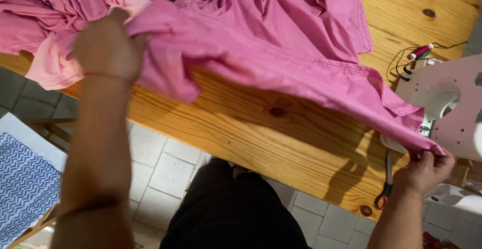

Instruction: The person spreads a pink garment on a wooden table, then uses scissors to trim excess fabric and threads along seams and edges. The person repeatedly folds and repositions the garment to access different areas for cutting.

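A big pink cloth (pixel 261 48) is held up over the wooden surface (pixel 261 133) by both hands. The left hand (pixel 108 45) is closed on one bunched end of the cloth, up and to the left. The right hand (pixel 424 171) is closed on the other end, low and to the right, with a thin corner pinched in the fingers (pixel 427 157). So each grip is tight on the cloth.

The cloth is stretched between the two hands. Its long edge runs in a slanted line from upper left down to lower right, just above the wood. The rest of the cloth is piled at the back of the surface, behind the left hand.

A white sewing machine (pixel 447 103) is seen just beside the right hand, so that end of the cloth is much nearer to the machine. A spool of pink thread (pixel 420 52) is set behind it. Scissors (pixel 386 186) are lying on the surface near the front edge, just left of the right hand.

Bare wood is seen under the stretched edge, between the two hands. The front edge of the surface is close to the person's dark trousers (pixel 231 214). A blue and white zigzag cloth (pixel 25 183) is seen low on the left, over grey floor tiles (pixel 165 168).
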